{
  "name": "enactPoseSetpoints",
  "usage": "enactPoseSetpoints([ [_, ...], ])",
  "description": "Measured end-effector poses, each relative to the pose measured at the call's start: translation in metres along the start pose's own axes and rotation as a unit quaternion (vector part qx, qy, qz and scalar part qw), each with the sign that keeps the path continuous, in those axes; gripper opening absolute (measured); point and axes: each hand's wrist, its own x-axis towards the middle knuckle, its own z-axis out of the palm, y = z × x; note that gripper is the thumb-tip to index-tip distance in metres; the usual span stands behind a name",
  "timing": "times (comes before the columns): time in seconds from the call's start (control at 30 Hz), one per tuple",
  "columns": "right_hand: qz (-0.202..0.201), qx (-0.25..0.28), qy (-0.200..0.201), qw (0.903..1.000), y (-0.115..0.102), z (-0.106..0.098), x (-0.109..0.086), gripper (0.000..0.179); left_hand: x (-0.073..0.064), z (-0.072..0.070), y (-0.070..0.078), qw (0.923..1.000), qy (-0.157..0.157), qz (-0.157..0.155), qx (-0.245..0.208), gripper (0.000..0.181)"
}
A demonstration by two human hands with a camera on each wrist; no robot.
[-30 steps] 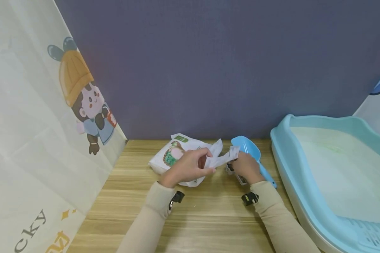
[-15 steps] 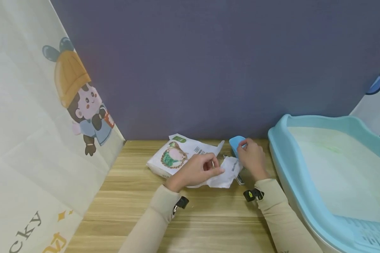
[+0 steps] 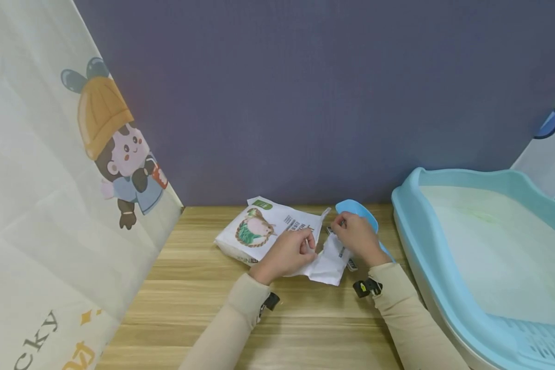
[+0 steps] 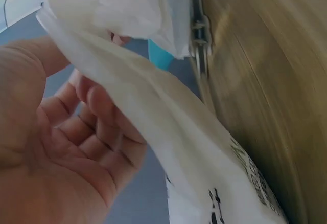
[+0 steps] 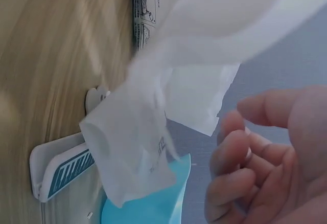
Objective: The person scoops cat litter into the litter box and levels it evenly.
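Note:
A white printed bag (image 3: 287, 218) lies on the wooden table, its near right end opened into a loose flap (image 3: 329, 263). My left hand (image 3: 284, 257) pinches the edge of this flap between thumb and forefinger. To the right of the flap, my right hand (image 3: 359, 239) hovers with loosely bent fingers. In the right wrist view nothing sits between its thumb and fingertips, and the flap (image 5: 133, 147) hangs beside them. Partly under the flap lies a slim white piece with dark stripes (image 5: 64, 175).
A light blue scoop (image 3: 355, 206) lies behind my right hand, its handle mostly hidden by the wrist. At the right stands a large blue litter box (image 3: 413, 231) with a raised rim. A dark wall panel (image 3: 282, 103) closes off the back of the table.
The flap has come down and spreads toward the table front. My right hand, earlier low at the flap's far end, has risen from it. My left hand keeps near the bag's opening.

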Motion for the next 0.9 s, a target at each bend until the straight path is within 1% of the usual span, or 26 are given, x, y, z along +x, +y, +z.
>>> enactPoseSetpoints([
  [0.1, 0.019, 0.000, -0.002, 0.9998, 0.003, -0.001, 0.000, 0.023, -0.001, 0.002, -0.002, 0.9996, -0.004, -0.025, 0.014, 0.023],
  [0.13, 0.022, -0.009, 0.007, 0.9997, 0.004, -0.002, 0.000, 0.023, -0.001, 0.002, -0.003, 0.9993, -0.006, -0.032, 0.017, 0.025],
  [0.27, 0.036, -0.067, 0.053, 0.9957, 0.009, -0.008, -0.003, 0.020, -0.003, 0.004, -0.003, 0.9984, -0.013, -0.051, 0.021, 0.027],
  [0.33, 0.050, -0.103, 0.065, 0.9913, 0.012, -0.012, -0.006, 0.020, -0.004, 0.004, -0.003, 0.9981, -0.016, -0.057, 0.017, 0.027],
  [0.4, 0.071, -0.121, 0.061, 0.9882, 0.015, -0.014, -0.007, 0.024, -0.005, 0.005, -0.003, 0.9979, -0.018, -0.061, 0.012, 0.026],
  [0.43, 0.078, -0.127, 0.057, 0.9871, 0.017, -0.015, -0.008, 0.028, -0.005, 0.005, -0.003, 0.9979, -0.019, -0.061, 0.010, 0.025],
  [0.47, 0.092, -0.133, 0.045, 0.9859, 0.018, -0.016, -0.008, 0.033, -0.005, 0.005, -0.003, 0.9979, -0.021, -0.061, 0.007, 0.025],
  [0.53, 0.115, -0.140, 0.028, 0.9830, 0.018, -0.017, -0.008, 0.047, -0.005, 0.006, -0.004, 0.9979, -0.025, -0.060, 0.002, 0.024],
  [0.6, 0.134, -0.140, 0.009, 0.9810, 0.019, -0.018, -0.007, 0.053, -0.005, 0.006, -0.004, 0.9977, -0.030, -0.060, -0.001, 0.025],
  [0.67, 0.148, -0.145, -0.021, 0.9781, 0.020, -0.020, -0.007, 0.058, -0.005, 0.006, -0.004, 0.9975, -0.034, -0.061, -0.002, 0.026],
  [0.8, 0.160, -0.160, -0.077, 0.9710, 0.024, -0.024, -0.008, 0.067, -0.005, 0.006, -0.003, 0.9972, -0.037, -0.066, -0.002, 0.026],
  [0.87, 0.158, -0.168, -0.095, 0.9683, 0.027, -0.025, -0.008, 0.069, -0.005, 0.006, -0.003, 0.9974, -0.034, -0.064, 0.003, 0.023],
  [0.9, 0.158, -0.169, -0.097, 0.9680, 0.028, -0.024, -0.008, 0.067, -0.005, 0.006, -0.003, 0.9975, -0.033, -0.063, 0.005, 0.021],
])
